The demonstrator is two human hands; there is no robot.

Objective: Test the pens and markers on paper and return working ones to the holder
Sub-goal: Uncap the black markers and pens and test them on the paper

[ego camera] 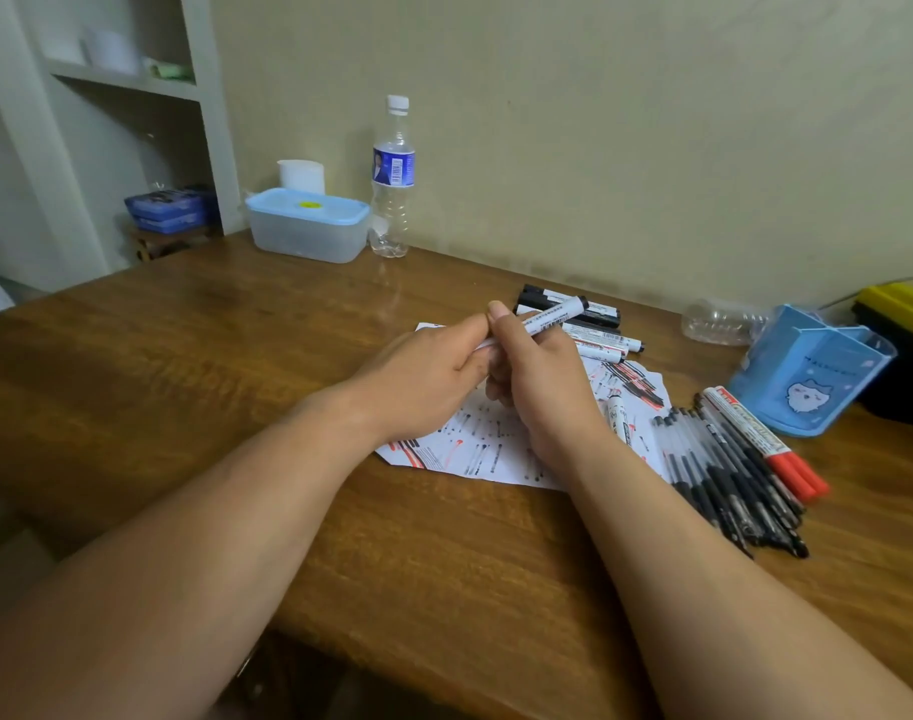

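Observation:
Both hands meet over a scribbled sheet of paper [475, 444] on the wooden desk. My right hand [537, 376] grips a white marker [555, 317] whose black end points up and to the right. My left hand [423, 381] grips the marker's near end, which is hidden between the fingers. Several more markers [594, 330] lie behind the hands, and one lies on the paper [618, 415]. A row of several black pens [724, 475] and two red markers [766, 449] lies to the right. The blue divided holder [813, 376] stands tilted at the far right.
A water bottle [392, 179] and a lidded plastic box [308, 226] stand at the desk's back edge by the wall. A crushed clear bottle [719, 322] lies left of the holder, a yellow and black case [906, 345] behind it. Shelves stand at the far left.

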